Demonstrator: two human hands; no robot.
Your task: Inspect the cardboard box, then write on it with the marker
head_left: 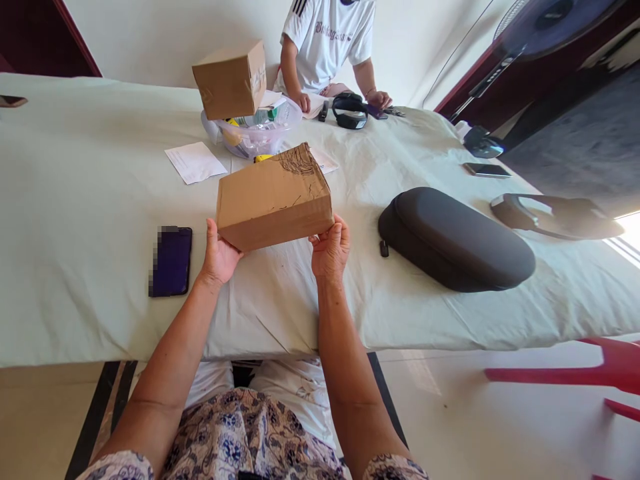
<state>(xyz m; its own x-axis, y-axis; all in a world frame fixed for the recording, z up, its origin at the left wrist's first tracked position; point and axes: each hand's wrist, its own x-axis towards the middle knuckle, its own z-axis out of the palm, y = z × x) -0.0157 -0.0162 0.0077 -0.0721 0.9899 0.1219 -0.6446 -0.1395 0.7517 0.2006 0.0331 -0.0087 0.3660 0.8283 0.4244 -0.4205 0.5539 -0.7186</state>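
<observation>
Between my two hands is a brown cardboard box [267, 193], tilted and held over the cloth-covered table. My left hand [220, 257] supports its lower left corner, thumb up along the side and the other fingers partly hidden beneath. At the lower right corner, my right hand [331, 250] grips the box with bent fingers. Dark scribble-like marks cover the far right part of the box's top. A dark phone [173, 261] lies on the table to the left of my left hand. Right of my right hand rests a black zip case [457, 239].
Another cardboard box [225, 87] sits on a clear plastic basin [287, 123] holding assorted items. A paper sheet [195, 162] lies nearby. Across the table is a person [327, 47] beside black headphones [350, 112]. A second phone [487, 170] lies at right; a red chair [565, 377] stands below.
</observation>
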